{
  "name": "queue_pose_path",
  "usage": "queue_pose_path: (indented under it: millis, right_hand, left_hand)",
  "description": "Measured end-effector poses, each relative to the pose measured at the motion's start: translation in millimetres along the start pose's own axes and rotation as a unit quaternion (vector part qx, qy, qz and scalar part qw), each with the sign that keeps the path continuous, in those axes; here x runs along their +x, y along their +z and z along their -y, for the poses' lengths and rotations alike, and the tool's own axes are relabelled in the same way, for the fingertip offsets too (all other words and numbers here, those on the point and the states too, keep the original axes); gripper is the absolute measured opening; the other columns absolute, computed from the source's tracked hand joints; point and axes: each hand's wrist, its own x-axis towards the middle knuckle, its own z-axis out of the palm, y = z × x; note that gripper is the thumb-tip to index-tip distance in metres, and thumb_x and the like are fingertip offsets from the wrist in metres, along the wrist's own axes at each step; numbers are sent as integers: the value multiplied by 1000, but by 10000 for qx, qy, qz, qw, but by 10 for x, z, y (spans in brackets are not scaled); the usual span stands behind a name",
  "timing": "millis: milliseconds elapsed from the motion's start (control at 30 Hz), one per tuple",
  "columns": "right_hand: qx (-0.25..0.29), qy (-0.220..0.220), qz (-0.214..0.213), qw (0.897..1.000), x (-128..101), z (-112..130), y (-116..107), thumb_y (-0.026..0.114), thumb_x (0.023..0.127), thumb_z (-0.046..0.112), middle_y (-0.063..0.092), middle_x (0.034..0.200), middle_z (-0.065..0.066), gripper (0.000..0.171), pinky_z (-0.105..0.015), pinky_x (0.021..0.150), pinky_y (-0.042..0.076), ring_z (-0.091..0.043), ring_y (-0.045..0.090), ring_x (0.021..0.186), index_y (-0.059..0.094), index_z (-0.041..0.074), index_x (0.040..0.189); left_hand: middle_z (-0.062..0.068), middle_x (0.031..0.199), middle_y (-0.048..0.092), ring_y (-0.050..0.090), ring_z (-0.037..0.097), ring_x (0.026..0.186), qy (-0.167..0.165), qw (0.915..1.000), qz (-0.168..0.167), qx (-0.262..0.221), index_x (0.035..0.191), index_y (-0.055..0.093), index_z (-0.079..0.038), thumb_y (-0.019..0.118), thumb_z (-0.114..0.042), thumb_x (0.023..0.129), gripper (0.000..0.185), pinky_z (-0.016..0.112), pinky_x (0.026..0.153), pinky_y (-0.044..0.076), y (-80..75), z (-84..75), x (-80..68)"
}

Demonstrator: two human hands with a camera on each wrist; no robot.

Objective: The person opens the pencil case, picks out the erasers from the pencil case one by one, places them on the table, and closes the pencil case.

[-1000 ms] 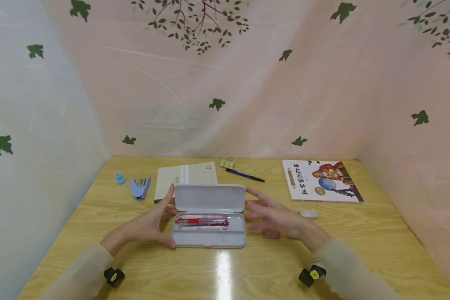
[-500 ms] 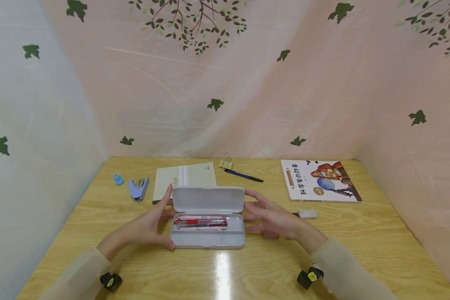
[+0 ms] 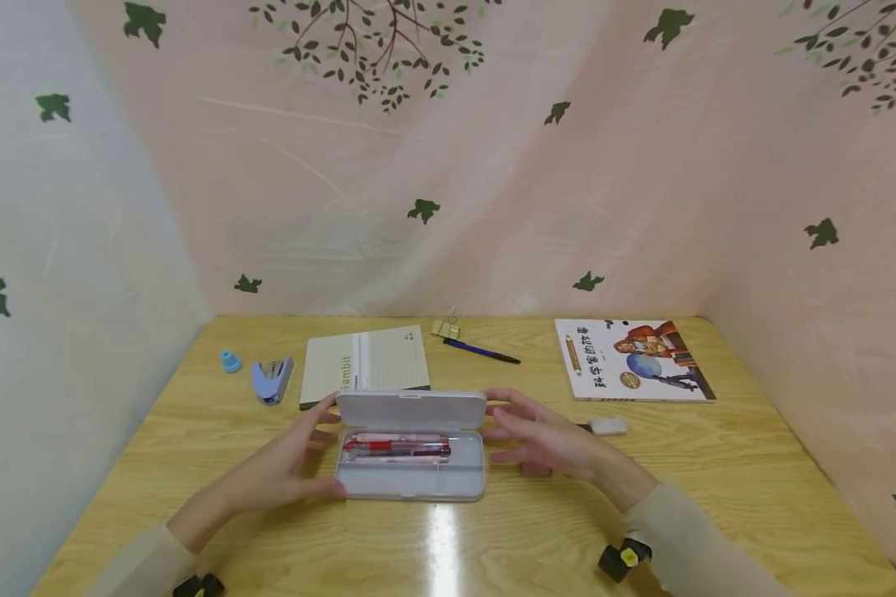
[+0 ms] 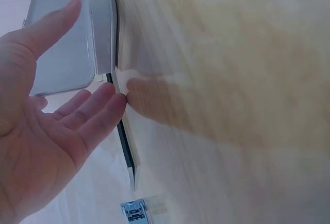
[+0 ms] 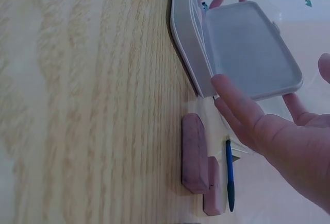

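Observation:
A white pencil case (image 3: 388, 478) lies on the table with its lid (image 3: 411, 411) raised and leaning forward. Several pens (image 3: 396, 445), red and pink among them, fill its back compartment. At the case's left side is my left hand (image 3: 272, 473), thumb by the front corner and fingers by the lid's edge. In the left wrist view its fingers (image 4: 103, 116) extend loosely. My right hand (image 3: 552, 439) is at the right end, its fingers spread beside the lid and the hinge. The right wrist view shows a fingertip (image 5: 221, 82) at the case's corner.
Behind the case lies a notebook (image 3: 388, 361), with a stapler (image 3: 272, 381) and a small blue object (image 3: 230, 361) to its left. A binder clip (image 3: 445, 328), blue pen (image 3: 481, 351) and book (image 3: 635, 361) lie farther back. Pinkish blocks (image 5: 194, 154) sit near the right hand.
The lid has tipped forward and lower, uncovering more of the notebook. My left hand's fingers have come down with it. The right hand has stayed at the case's right end.

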Motion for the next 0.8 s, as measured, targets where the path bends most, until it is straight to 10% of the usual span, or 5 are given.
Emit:
queue_pose_path:
  millis: [367, 600, 800]
  right_hand:
    - [-30, 124, -235, 9996, -112, -24, 157, 43, 110, 37, 24, 163, -20, 56, -56, 105, 46, -47, 41, 139, 29, 11, 159]
    - [83, 82, -408, 9991, -122, -84, 286, 47, 109, 38, 37, 156, -22, 56, -53, 107, 45, -45, 40, 140, 39, 1, 150]
    - [184, 112, -517, 9984, -116, -126, 271, 50, 108, 36, 45, 150, -21, 51, -49, 108, 46, -42, 44, 138, 47, -1, 144]
  left_hand:
    - [18, 136, 51, 64, 27, 106, -518, 9980, 122, -347, 159, 22, -15, 64, -35, 102, 73, 33, 77, 60, 19, -137, -92]
    - [28, 150, 40, 64, 35, 109, -1599, 9684, 533, -1836, 159, 31, -14, 28, -46, 111, 57, 50, 78, 62, -44, -275, -38]
    - [26, 148, 44, 63, 33, 112, -1770, 9598, 715, -2059, 158, 33, -9, 37, -45, 110, 60, 49, 86, 60, -93, -266, -30]
